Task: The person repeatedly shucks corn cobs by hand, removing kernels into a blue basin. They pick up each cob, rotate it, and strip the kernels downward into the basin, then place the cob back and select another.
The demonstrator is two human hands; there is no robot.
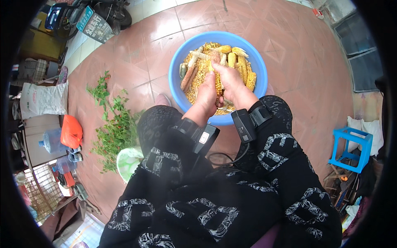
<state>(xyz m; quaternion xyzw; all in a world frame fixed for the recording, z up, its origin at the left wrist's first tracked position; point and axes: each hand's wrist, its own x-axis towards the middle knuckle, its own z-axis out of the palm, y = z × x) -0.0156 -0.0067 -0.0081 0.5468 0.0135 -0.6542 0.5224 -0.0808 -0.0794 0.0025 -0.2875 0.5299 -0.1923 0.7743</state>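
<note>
A round blue plastic basin (174,90) stands on the floor before me, holding loose yellow corn kernels (202,76). Over it, my left hand (206,91) and my right hand (232,80) grip one yellow ear of corn (218,85) from both sides. Both thumbs press near its upper part, and a bare reddish cob end (215,56) shows just beyond my fingers; whether it belongs to the same ear I cannot tell. Stripped cobs (188,77) lie at the basin's left, and several ears with kernels on them (242,66) at its right.
Leafy green plants with small red fruits (114,124) lie on the tiled floor at left, beside a green and white container (127,161). A blue plastic stool (352,148) stands at right. A white woven sack (45,99), an orange bag (71,131) and a parked two-wheeler (102,18) line the left side.
</note>
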